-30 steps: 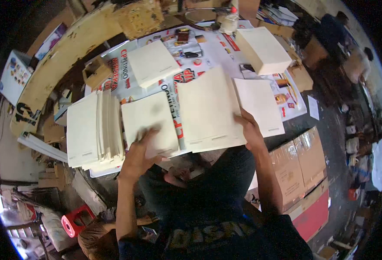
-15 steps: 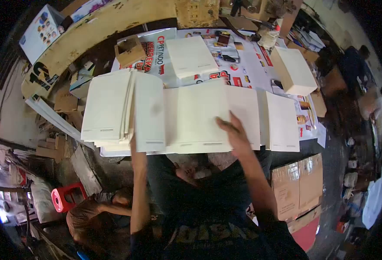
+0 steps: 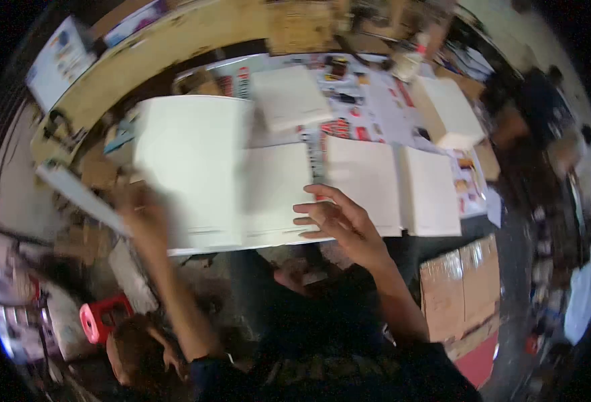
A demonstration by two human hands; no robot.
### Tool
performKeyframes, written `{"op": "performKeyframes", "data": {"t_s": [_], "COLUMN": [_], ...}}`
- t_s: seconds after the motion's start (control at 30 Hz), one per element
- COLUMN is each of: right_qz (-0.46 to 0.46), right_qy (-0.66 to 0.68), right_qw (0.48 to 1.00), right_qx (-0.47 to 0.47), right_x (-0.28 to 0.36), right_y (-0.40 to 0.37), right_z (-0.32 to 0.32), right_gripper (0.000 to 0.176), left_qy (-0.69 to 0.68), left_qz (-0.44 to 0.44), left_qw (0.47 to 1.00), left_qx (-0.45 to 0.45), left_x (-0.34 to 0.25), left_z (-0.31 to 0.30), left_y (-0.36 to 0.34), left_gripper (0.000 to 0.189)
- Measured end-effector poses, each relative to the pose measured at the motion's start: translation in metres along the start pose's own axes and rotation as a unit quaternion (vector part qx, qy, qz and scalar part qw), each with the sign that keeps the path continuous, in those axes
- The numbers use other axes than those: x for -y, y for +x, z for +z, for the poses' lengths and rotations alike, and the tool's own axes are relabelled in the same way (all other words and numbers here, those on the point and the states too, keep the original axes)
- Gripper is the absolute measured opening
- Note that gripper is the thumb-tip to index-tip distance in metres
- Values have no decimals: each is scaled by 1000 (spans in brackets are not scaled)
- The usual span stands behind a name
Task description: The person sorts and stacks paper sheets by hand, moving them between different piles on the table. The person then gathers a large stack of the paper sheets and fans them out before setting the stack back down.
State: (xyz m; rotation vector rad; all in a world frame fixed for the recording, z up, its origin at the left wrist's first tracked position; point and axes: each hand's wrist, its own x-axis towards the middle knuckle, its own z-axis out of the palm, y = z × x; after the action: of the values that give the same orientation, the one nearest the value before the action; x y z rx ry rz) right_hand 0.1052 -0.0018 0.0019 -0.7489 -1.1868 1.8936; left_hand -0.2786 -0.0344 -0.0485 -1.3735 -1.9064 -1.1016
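Note:
My left hand [image 3: 144,213] is blurred at the lower left edge of a large cream sheet [image 3: 191,167], its fingers smeared by motion. My right hand [image 3: 335,221] hovers with spread fingers over the gap between a cream stack [image 3: 278,187] in the middle and another cream stack [image 3: 362,177] to its right, holding nothing. Farther right lies a thicker cream stack [image 3: 433,191].
At the back of the printed banner [image 3: 386,107] are a cream stack [image 3: 288,94] and a tall cream block [image 3: 446,110]. Cardboard [image 3: 459,288] stands below right. A person [image 3: 138,348] is low at the left near a red stool [image 3: 101,318]; another person [image 3: 543,110] is at the right.
My left hand has moved left with the large sheet beside it, which now covers the left stack. My right hand has moved left and its fingers are spread. A gap shows between the middle stacks.

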Motion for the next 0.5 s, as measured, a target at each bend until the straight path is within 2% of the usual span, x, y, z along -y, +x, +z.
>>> {"op": "performKeyframes", "data": {"t_s": [0.03, 0.07, 0.1, 0.13, 0.17, 0.2, 0.27, 0.33, 0.37, 0.4, 0.43, 0.47, 0.5], "right_qz": [-59, -111, -138, -126, -160, -190, -234, -169, -167, -136, -103, -99, -113], "right_qy": [-91, -186, -237, -310, -376, -438, -590, -602, -604, -656, -704, -705, -707], "right_qw": [994, 975, 957, 924, 877, 821, 649, 618, 617, 573, 523, 517, 509], "right_qx": [-19, -42, -100, -185, -253, -312, -419, -477, -476, -471, -469, -475, -478], "right_x": [1, 2, 2, 13, 15, 12, 16, 22, 16, 6, 0, -2, -7], "right_y": [-7, -16, -23, -32, -40, -47, -71, -98, -111, -121, -127, -129, -129], "right_z": [-19, -39, -63, -79, -105, -136, -195, -228, -244, -261, -274, -278, -279], "right_gripper": [35, 34, 30, 27, 30, 33, 40, 40, 40, 44, 48, 48, 42], "left_qy": [-109, -216, -146, -123, 17, 94, 331, 349, 371, 371, 248, 116, -93], "left_qz": [-42, -83, -115, -71, -91, -96, -24, -9, -3, -4, 4, 15, 84], "left_qw": [991, 965, 976, 979, 977, 977, 934, 931, 926, 925, 968, 993, 991], "left_qx": [59, 125, 116, 149, 193, 167, 135, 104, 77, 80, 37, -5, 53], "left_x": [32, 32, -10, 32, 16, 46, 42, 35, 31, 19, -5, -38, -89], "left_z": [-9, -22, -33, -18, -19, 3, 30, 25, 19, 16, 20, 24, 15], "left_y": [26, 56, 73, 76, 80, 73, 40, 44, 43, 43, 46, 50, 54], "left_gripper": [35, 33, 32, 35, 40, 44, 50, 53, 57, 57, 57, 57, 52]}}
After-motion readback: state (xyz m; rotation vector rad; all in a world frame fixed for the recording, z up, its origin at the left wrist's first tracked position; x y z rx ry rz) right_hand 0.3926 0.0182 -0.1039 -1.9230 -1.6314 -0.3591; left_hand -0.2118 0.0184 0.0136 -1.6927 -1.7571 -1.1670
